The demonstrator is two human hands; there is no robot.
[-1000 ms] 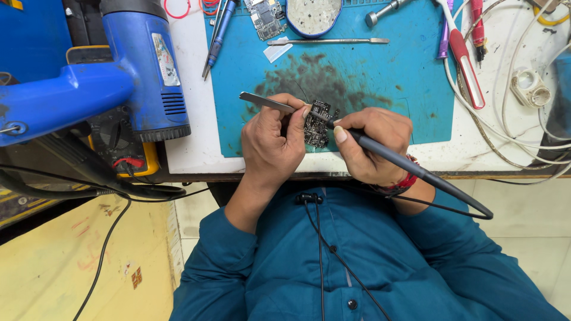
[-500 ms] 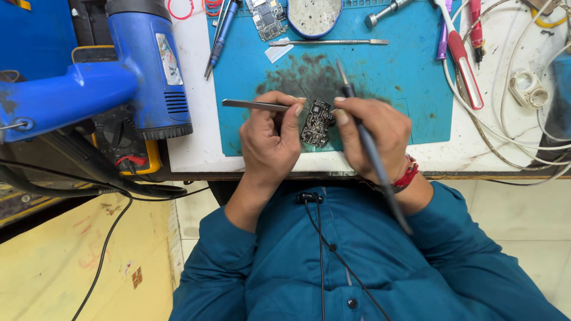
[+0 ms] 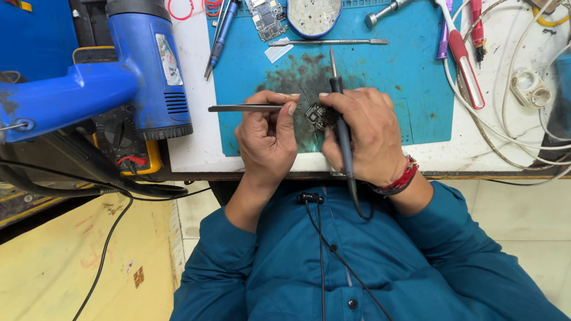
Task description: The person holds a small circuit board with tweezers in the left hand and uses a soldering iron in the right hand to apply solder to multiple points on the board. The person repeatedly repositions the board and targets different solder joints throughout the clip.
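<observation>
Two bare hands worked close together over a blue mat (image 3: 380, 89) near the front edge of a white surface (image 3: 190, 148), seen from above with the person's teal shirt filling the lower part of the view. Between the hands sat a small dark circuit board (image 3: 321, 115), resting on a scorched, blackened patch of the mat. The left hand (image 3: 267, 137) had its grip pinched around a pair of slim metal tweezers (image 3: 244, 108), which lay level and pointed away toward the left edge. The right hand (image 3: 366, 134) had its grip closed around a black soldering iron (image 3: 340, 113), held upright along the hand, its thin metal tip pointing toward the back edge and its cord trailing down over the shirt. A red thread band circled the right wrist. At the left edge stood a large blue hot-air gun (image 3: 143, 65). Along the back edge lay a blue pen-like tool (image 3: 221, 35), a second small circuit board (image 3: 267, 16), a round tin (image 3: 314, 15) and a thin metal spudger (image 3: 327, 42). Toward the right edge lay a red-and-white handled tool (image 3: 464, 65) and loose white cables (image 3: 505, 137).
</observation>
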